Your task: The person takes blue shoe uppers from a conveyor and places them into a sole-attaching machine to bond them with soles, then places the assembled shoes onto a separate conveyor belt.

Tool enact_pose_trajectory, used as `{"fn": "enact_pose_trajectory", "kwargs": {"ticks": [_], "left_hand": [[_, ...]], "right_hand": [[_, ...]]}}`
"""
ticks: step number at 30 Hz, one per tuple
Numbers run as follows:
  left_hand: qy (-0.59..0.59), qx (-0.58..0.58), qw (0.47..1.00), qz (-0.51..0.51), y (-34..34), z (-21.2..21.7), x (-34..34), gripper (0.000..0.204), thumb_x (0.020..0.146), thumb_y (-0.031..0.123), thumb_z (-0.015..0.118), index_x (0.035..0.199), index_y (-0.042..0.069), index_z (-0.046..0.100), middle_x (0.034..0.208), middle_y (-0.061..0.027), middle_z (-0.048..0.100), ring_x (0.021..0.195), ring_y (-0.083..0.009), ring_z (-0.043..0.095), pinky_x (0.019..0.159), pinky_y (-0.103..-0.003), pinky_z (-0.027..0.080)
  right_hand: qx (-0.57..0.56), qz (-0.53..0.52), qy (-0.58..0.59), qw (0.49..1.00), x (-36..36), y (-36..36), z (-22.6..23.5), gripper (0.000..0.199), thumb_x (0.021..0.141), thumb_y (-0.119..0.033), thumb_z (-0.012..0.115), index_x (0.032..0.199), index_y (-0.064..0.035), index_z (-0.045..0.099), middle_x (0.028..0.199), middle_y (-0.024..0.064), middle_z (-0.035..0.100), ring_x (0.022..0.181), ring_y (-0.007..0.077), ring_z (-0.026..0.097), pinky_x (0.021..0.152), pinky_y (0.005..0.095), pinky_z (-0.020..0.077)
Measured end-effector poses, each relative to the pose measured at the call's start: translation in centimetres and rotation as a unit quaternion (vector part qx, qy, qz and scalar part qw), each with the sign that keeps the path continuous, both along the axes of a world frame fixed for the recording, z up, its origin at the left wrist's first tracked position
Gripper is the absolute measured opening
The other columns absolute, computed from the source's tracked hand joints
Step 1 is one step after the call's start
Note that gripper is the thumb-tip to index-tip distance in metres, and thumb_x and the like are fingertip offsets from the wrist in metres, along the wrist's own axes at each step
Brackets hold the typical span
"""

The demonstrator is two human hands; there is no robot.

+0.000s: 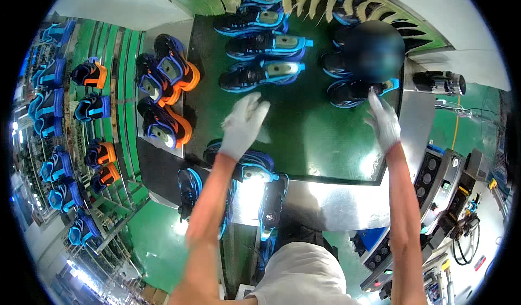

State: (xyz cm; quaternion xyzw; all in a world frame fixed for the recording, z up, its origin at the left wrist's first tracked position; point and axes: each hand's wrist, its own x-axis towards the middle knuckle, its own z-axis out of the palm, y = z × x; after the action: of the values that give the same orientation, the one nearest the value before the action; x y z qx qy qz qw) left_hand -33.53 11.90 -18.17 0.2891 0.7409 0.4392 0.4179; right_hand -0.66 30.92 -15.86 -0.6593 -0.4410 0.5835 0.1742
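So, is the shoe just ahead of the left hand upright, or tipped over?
Upright: the black-and-blue shoe ahead of the left hand shows its opening upward, its sole edge against the green surface.

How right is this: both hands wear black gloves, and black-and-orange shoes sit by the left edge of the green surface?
Not quite: the left hand and right hand wear white gloves, as the head view shows. Black-and-orange shoes do sit by the left edge of the green surface.
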Motion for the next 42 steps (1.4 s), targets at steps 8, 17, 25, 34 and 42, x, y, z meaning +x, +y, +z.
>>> {"fn": "enact_pose_trajectory", "kwargs": {"ticks": [8, 17, 25, 34, 42], "left_hand": [[0.370, -0.063, 0.892, -0.251, -14.5, 2.3, -0.9, 0.078, 0.066, 0.033, 0.092, 0.131, 0.001, 0.062, 0.132, -0.0220, 0.061, 0.126, -0.0427, 0.055, 0.106, -0.050, 0.046], [0.433, -0.030, 0.861, -0.264, -6.3, 2.7, -0.2, 0.040, 0.105, 0.035, 0.056, 0.120, -0.001, 0.065, 0.122, -0.0255, 0.068, 0.112, -0.0439, 0.064, 0.093, -0.051, 0.050], [0.388, 0.389, 0.614, -0.566, -0.7, 24.0, 28.5, 0.023, 0.078, 0.010, 0.076, 0.100, 0.005, 0.069, 0.097, -0.0160, 0.068, 0.090, -0.0370, 0.066, 0.082, -0.047, 0.054], [0.071, 0.504, 0.293, -0.810, -14.6, 36.3, 69.4, 0.035, 0.076, 0.013, 0.082, 0.107, 0.004, 0.070, 0.106, -0.0162, 0.071, 0.096, -0.0366, 0.068, 0.084, -0.045, 0.054], [-0.054, 0.334, 0.570, -0.749, -22.4, 26.3, 100.9, 0.056, 0.098, 0.027, 0.071, 0.142, 0.000, 0.052, 0.137, -0.0217, 0.063, 0.124, -0.0295, 0.065, 0.107, -0.039, 0.050]], "right_hand": [[-0.012, -0.076, -0.086, 0.993, 13.4, -26.3, 7.8, 0.058, 0.097, -0.026, 0.072, 0.146, 0.0018, 0.056, 0.139, 0.0178, 0.065, 0.131, 0.0257, 0.061, 0.113, 0.0365, 0.0449], [0.014, -0.152, -0.089, 0.984, 23.8, -41.0, 13.8, 0.082, 0.094, -0.045, 0.070, 0.156, -0.0008, 0.041, 0.149, 0.0230, 0.057, 0.133, 0.0338, 0.060, 0.111, 0.0400, 0.0474], [0.234, -0.059, -0.101, 0.965, 24.8, -40.9, 25.1, 0.092, 0.093, -0.050, 0.070, 0.159, 0.0000, 0.031, 0.163, 0.0267, 0.035, 0.150, 0.0415, 0.037, 0.122, 0.0443, 0.0340], [0.350, -0.388, -0.029, 0.852, 43.0, -49.8, 24.6, 0.048, 0.085, -0.019, 0.075, 0.126, -0.0010, 0.060, 0.113, 0.0165, 0.069, 0.099, 0.0305, 0.069, 0.086, 0.0416, 0.0554], [0.287, -0.796, 0.212, 0.489, 46.0, -69.2, 20.4, 0.034, 0.089, -0.011, 0.077, 0.120, 0.0012, 0.070, 0.099, 0.0048, 0.073, 0.085, 0.0143, 0.066, 0.074, 0.0337, 0.0559]]}}
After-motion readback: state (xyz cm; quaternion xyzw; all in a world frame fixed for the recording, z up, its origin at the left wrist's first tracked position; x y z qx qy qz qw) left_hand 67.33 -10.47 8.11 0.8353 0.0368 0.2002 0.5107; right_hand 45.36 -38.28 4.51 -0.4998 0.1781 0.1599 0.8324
